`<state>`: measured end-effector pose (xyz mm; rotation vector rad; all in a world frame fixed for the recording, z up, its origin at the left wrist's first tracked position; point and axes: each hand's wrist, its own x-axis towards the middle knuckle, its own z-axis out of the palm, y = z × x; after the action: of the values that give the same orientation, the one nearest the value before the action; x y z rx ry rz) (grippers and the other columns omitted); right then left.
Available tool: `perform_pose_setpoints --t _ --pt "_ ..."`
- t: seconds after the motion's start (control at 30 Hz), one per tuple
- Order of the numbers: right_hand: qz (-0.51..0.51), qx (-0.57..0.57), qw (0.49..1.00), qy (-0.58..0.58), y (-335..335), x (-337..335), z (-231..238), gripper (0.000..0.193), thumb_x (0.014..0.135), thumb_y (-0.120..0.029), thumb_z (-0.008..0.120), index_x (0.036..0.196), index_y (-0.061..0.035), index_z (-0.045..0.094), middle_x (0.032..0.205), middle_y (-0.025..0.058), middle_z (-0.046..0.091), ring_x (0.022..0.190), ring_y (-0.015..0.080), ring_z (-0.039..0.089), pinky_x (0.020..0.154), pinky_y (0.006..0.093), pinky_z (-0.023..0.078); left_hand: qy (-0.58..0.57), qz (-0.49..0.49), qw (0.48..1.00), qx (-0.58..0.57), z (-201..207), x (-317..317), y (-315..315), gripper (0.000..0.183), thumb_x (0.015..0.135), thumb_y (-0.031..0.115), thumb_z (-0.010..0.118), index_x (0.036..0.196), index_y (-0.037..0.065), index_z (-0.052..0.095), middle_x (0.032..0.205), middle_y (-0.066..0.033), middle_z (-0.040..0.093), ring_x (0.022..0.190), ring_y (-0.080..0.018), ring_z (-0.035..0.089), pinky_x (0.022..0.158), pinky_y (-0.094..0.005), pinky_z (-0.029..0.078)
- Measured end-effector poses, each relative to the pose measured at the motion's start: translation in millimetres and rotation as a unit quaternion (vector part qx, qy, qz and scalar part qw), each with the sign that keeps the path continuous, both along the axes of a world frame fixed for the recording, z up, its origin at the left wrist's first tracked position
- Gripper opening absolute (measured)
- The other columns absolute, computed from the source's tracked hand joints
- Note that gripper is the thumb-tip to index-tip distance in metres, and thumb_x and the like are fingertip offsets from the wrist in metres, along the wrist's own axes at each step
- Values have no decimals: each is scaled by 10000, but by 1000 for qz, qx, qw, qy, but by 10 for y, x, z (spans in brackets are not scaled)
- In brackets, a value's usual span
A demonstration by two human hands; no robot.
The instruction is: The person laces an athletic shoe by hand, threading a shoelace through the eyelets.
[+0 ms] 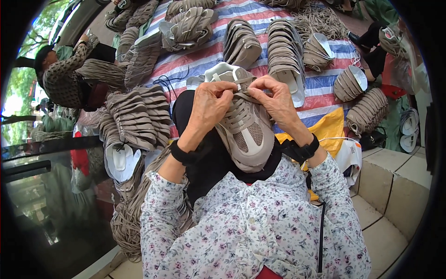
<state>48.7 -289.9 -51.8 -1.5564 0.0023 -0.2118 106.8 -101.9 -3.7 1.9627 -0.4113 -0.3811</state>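
Fingers [226,87] at a beige shoe [252,158] — pinched lace [244,96] partly hidden.

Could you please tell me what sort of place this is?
Probably an informal outdoor shoe workspace: stacked taupe shoe uppers, a red-white-blue striped plastic sheet, and leafy green trees.

Shoe upper [251,139] over lap, left hand [209,103] and right hand [278,100] at its far end; ground sheet [204,60] beyond; stacked uppers [139,116] left; row of uppers [284,51] far, on sheet; lace heap [323,23] behind, rightward; tiled step [390,169] right.
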Motion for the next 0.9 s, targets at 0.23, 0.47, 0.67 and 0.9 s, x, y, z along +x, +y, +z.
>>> perform_pose_setpoints --t 0.23,0.47,0.67,0.9 --pt "-26 -201 971 -127 101 -94 117 108 814 -66 719 887 -19 653 931 72 593 929 238 579 837 357 449 -141 -14 988 68 57 40 -26 225 856 36 595 1013 -29 742 652 1 614 580 -33 488 521 -206 395" --pt "-69 -313 933 -163 98 -132 189 110 817 -38 653 879 -54 564 937 74 540 948 276 508 796 404 345 -98 -65 986 115 125 80 -49 216 840 56 621 1000 -28 739 642 -15 608 573 -50 503 519 -231 415" --pt "-45 -273 956 -98 133 -200 221 71 865 -24 622 886 -37 556 848 96 559 829 273 552 758 382 391 -82 -90 988 93 44 102 -95 122 823 56 611 834 -55 661 552 -4 505 545 -59 456 481 -274 374" --pt "15 35 998 55 30 -143 103 105 935 -80 657 935 1 591 756 3 607 655 60 556 583 241 452 -184 -28 976 115 42 -75 -83 112 800 59 617 771 -49 612 531 -90 509 482 -150 493 492 -320 402"
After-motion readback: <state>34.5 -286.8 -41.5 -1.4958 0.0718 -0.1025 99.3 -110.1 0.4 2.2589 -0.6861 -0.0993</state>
